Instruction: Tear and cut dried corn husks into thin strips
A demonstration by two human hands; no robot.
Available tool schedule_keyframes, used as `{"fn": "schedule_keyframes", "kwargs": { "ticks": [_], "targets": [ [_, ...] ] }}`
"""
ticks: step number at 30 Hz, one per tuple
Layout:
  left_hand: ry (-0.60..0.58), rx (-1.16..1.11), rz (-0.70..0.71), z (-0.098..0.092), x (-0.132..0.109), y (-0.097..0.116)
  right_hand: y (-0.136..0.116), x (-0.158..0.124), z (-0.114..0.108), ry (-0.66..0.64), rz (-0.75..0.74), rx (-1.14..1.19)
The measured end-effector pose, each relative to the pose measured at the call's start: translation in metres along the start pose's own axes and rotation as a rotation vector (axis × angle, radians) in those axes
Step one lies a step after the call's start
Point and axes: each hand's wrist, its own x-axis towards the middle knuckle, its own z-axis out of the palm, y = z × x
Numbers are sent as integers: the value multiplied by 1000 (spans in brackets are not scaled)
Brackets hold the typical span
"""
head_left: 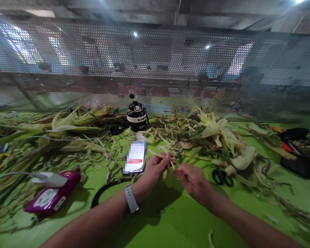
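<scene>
Pale yellow corn-husk strip (173, 164) pinched between left hand (153, 170) and right hand (195, 181)

The left hand grips the strip between thumb and fingers, with light husk ends poking out past the knuckles, probably to steady it. The right hand is curled with thumb and forefinger together at the strip's near end; it appears to pinch it too, though the fingertips are too small to be sure. Holding the strip from both sides likely keeps the narrow, limp material straight and under control.

Black-handled scissors (222, 177) lie just right of the right hand, perhaps for easy reach. Beyond that hand, a heap of dry corn husks (217, 127) spreads over the green surface (170, 220), presumably handy as a supply. A lit phone (135, 158) lies just beyond the left hand, tilted slightly in plan, its screen facing up, possibly so it can be seen during the work. Farther left of that hand, a white charger (50, 179) rests on a purple case (50, 201). A dark flask (136, 117) stands upright beyond the phone, near the perforated metal screen (157, 62), well clear of the hands, its lid flipped up.
</scene>
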Motion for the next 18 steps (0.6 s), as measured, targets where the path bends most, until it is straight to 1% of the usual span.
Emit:
{"fn": "schedule_keyframes", "kwargs": {
  "ticks": [2, 4, 6, 7, 8, 10, 12, 14, 16, 18],
  "targets": [
    [16, 18, -9, 2, -1, -1, -2, -3, 4, -2, -150, -146],
    [19, 25, -44, 2, -1, -1, -3, -4, 5, -9, -232, -209],
    [-1, 9, -91, 1, 0, 0, -4, -4, 3, -26, -251, -196],
    [-12, -6, -121, 0, 0, 1, -4, -3, 0, -34, -229, -160],
    [-15, -25, -150, -1, 0, 1, -4, -1, -4, -39, -183, -105],
    [-24, -59, -201, -2, -1, 3, 0, 3, -11, -3, -18, 33],
    [-45, -67, -226, -2, -4, 4, 8, 8, -15, 96, 191, 170],
    [-99, -46, -221, -1, -7, 4, 15, 14, -14, 178, 349, 298],
    [-167, -13, -211, 1, -10, 3, 20, 17, -12, 188, 444, 432],
    [-231, 14, -196, 3, -11, 3, 22, 19, -9, 161, 489, 529]
  ]
}}
